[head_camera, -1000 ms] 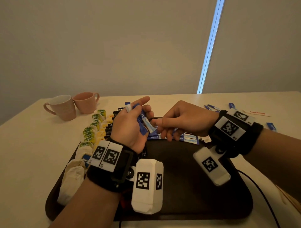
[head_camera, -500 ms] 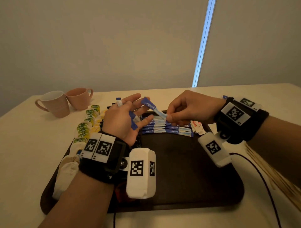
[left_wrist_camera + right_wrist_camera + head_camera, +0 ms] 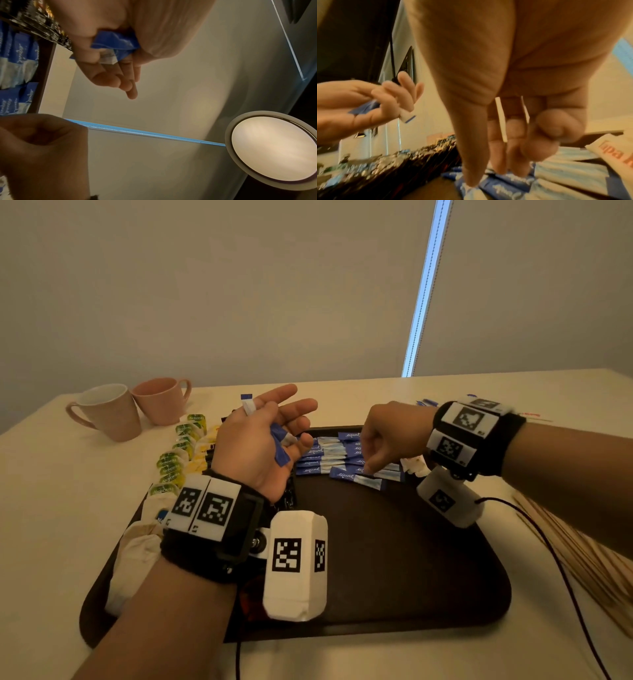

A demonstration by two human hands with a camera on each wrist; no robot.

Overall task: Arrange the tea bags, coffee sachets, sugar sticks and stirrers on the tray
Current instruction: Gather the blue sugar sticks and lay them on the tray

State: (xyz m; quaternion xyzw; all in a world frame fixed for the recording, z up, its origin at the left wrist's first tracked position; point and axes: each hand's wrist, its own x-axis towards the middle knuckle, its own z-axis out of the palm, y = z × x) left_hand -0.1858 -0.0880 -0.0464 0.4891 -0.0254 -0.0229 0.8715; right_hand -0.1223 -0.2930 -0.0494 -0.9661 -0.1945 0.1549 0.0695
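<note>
My left hand (image 3: 274, 433) hovers palm-up over the tray's (image 3: 394, 559) far left and grips a few blue sugar sticks (image 3: 281, 447) with its curled lower fingers. The index and middle fingers are stretched out. In the left wrist view the bundle (image 3: 115, 43) lies crumpled in the palm. My right hand (image 3: 371, 465) points fingertips-down and pinches one blue sugar stick (image 3: 356, 478) that lies on the tray, just in front of a row of blue sticks (image 3: 325, 453). In the right wrist view the thumb and fingers (image 3: 501, 169) touch that stick.
Green tea bags (image 3: 178, 453), black coffee sachets (image 3: 209, 455) and pale tea bags (image 3: 137, 556) line the tray's left side. Two mugs (image 3: 109, 412) stand at the far left. Wooden stirrers (image 3: 582, 559) lie right of the tray, and loose sachets (image 3: 424, 402) lie beyond it.
My right hand drew one blue stick out of the left hand's bundle and brought it down onto the tray in front of the row. The left hand's upper fingers spread.
</note>
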